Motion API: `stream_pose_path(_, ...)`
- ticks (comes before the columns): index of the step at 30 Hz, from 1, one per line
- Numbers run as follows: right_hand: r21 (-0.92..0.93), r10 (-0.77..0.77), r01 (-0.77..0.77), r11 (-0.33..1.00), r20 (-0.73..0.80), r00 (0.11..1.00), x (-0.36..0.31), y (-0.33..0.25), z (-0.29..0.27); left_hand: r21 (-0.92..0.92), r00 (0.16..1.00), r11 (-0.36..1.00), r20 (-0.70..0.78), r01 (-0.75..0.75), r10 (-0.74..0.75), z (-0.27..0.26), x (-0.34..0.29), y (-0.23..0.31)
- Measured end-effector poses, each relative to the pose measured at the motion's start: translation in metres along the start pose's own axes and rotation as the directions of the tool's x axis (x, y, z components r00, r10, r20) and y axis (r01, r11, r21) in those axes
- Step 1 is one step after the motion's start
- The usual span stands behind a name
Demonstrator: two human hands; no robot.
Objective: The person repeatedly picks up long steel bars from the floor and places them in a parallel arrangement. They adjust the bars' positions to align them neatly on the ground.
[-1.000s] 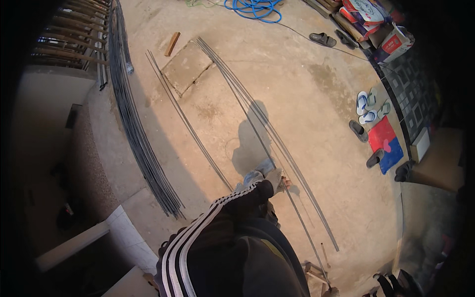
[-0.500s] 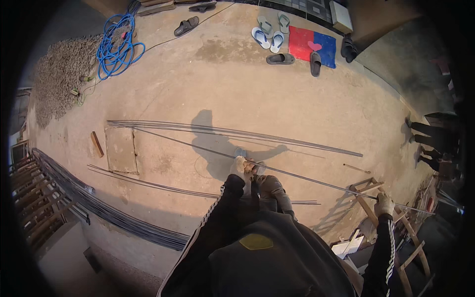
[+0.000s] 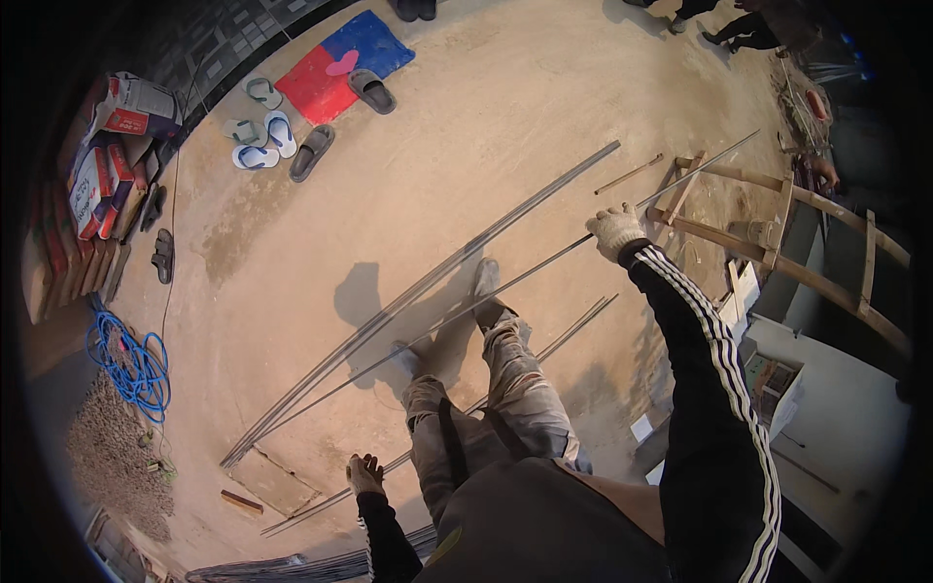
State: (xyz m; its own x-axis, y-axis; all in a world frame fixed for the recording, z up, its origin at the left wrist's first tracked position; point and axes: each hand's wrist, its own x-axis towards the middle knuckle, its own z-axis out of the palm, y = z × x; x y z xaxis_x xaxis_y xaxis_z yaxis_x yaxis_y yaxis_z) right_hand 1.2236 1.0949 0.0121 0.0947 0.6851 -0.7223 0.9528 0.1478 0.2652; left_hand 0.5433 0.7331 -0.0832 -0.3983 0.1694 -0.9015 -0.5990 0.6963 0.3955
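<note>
My right hand [image 3: 616, 231], in a pale work glove, is closed around a long thin steel rod [image 3: 530, 273]. The rod slants from the lower left across the front of my legs, and its far end juts past the hand to the upper right. My left hand [image 3: 365, 474], also gloved, hangs low beside my left leg with its fingers apart and nothing visible in it. Just beyond the held rod, a bundle of similar rods [image 3: 544, 206] lies on the concrete. A few more rods [image 3: 573, 331] pass beneath or behind my legs, partly hidden by them.
A wooden ladder-like frame [image 3: 724, 238] stands right of my right hand. A dark rod pile [image 3: 311, 568] lies at the bottom edge. Left are a blue hose [image 3: 126, 369], gravel [image 3: 117, 457] and stacked bags [image 3: 97, 185]. Sandals surround a red-and-blue mat [image 3: 316, 83]. People's legs show upper right.
My view has turned to the right. My left hand, out of sight earlier, now shows at my left side. I have straightened from a crouch, and my right hand still grips the rod.
</note>
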Motion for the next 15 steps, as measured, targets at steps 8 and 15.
stream_pose_path(8, 0.133, -0.111, 0.089, 0.987, 0.169, 0.979, 0.270, 0.008, 0.123, 0.409, 0.872, 0.819, -0.442, 0.403, -0.208, 0.043, -0.092, -0.097)
stream_pose_path(15, 0.183, -0.171, 0.145, 0.972, 0.133, 0.976, 0.434, -0.014, 0.215, 0.472, 0.859, 0.736, -0.414, 0.485, -0.301, 0.061, -0.111, -0.132)
